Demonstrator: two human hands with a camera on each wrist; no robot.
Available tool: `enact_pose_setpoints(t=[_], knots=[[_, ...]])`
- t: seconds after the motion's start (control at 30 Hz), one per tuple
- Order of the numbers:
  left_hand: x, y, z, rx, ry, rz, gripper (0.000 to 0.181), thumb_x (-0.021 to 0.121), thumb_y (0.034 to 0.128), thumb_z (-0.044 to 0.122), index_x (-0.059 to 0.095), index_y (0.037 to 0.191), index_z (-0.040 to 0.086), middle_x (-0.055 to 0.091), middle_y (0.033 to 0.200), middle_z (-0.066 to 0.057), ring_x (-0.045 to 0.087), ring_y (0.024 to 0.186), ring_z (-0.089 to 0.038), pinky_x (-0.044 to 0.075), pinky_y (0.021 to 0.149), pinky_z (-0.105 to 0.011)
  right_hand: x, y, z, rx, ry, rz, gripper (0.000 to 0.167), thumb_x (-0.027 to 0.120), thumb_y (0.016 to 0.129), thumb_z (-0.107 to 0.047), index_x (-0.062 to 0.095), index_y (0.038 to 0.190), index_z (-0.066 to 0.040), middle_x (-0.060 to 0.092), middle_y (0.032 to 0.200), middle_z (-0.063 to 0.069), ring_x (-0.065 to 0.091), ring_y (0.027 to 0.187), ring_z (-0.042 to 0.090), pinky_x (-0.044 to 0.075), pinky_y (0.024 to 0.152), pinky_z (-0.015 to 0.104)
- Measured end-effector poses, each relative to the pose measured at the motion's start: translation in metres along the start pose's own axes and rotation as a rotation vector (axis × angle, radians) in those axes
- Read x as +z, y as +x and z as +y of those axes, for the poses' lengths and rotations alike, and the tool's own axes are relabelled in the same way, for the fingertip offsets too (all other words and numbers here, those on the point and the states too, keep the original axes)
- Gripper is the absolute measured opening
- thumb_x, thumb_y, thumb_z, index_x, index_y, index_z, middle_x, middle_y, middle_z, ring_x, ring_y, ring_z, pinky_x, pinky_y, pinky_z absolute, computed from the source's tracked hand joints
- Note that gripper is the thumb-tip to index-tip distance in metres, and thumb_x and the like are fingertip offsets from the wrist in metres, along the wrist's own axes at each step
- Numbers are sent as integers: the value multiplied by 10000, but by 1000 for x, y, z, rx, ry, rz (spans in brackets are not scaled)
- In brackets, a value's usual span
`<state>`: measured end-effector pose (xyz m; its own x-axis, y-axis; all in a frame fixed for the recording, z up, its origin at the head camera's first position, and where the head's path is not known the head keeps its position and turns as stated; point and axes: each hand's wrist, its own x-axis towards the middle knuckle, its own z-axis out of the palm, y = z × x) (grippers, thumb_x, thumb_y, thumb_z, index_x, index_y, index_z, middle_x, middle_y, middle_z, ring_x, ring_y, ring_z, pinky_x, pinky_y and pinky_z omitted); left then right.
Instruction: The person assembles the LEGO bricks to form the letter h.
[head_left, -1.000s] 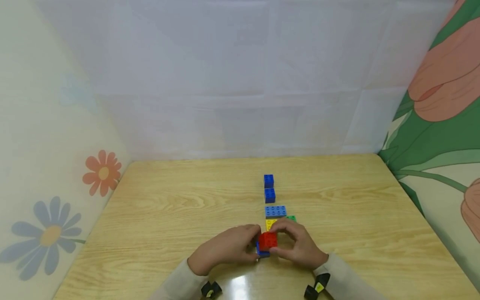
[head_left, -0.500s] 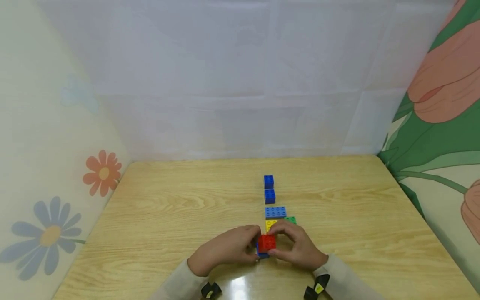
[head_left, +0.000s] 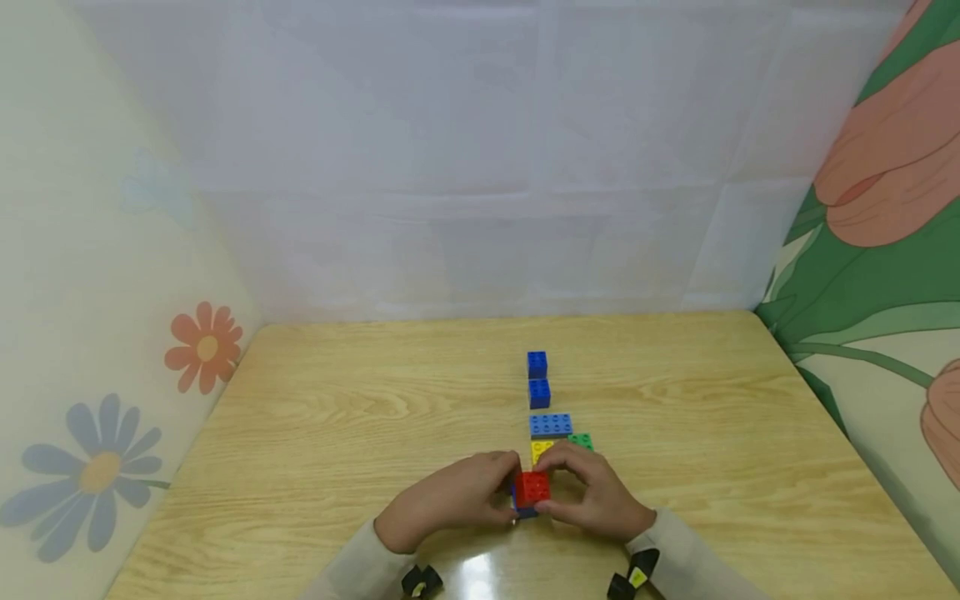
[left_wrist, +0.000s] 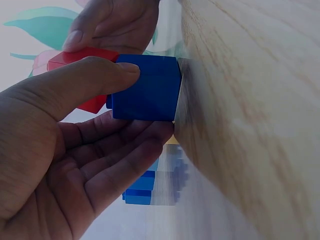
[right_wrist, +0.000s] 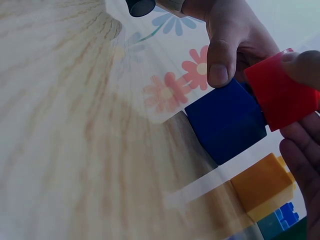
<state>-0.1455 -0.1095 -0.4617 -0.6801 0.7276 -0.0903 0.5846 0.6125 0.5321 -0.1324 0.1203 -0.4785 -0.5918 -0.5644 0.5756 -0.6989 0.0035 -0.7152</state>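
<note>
My left hand (head_left: 457, 496) holds a dark blue toy building brick (left_wrist: 150, 92) on the table, its thumb on one side and fingers on the opposite side. A red brick (right_wrist: 280, 95) is pinched between the thumb and fingers of my right hand (head_left: 596, 492). In the right wrist view the red brick meets the studded top of the blue brick (right_wrist: 227, 122) and sits off to one side of it. Some blue studs stay uncovered in the left wrist view. Whether the two bricks are pressed fully together I cannot tell.
Beyond the hands lie a yellow brick (head_left: 542, 451), partly hidden by the right fingers, and a green brick (head_left: 581, 442). Farther back are a lighter blue long brick (head_left: 551, 426) and two small dark blue bricks, one nearer (head_left: 538, 392) and one farther (head_left: 537, 364). A white backdrop (head_left: 480, 167) stands behind the table.
The red brick has shifted slightly left and nearer to me over the blue brick, the right fingertips moving with it. The left hand has stayed nearly still.
</note>
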Motion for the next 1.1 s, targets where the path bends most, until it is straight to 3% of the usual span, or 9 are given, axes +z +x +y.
enact_pose_setpoints(t=[0.47, 0.83, 1.1], knots=[[0, 0, 1, 13, 13, 11, 311, 774, 790, 234, 544, 995, 191, 553, 853, 120, 509, 703, -13, 455, 626, -161, 1, 0, -3, -2, -45, 0, 400, 814, 741, 37, 614, 1085, -13, 629, 1045, 97, 602, 975, 196, 557, 786, 435], [0, -1, 2, 13, 23, 11, 320, 778, 784, 237, 545, 999, 192, 560, 871, 115, 514, 719, -8, 459, 640, -159, 0, 1, -4, 6, -89, -10, 406, 821, 745, 6, 619, 1096, -22, 636, 1058, 78, 597, 993, 179, 538, 805, 416], [1, -1, 2, 29, 27, 12, 322, 777, 799, 243, 548, 1020, 188, 566, 894, 114, 519, 741, -1, 463, 658, -156, 1, 1, -4, -28, -104, 8, 428, 833, 714, 26, 622, 1083, -24, 639, 1045, 71, 605, 971, 186, 537, 824, 337]])
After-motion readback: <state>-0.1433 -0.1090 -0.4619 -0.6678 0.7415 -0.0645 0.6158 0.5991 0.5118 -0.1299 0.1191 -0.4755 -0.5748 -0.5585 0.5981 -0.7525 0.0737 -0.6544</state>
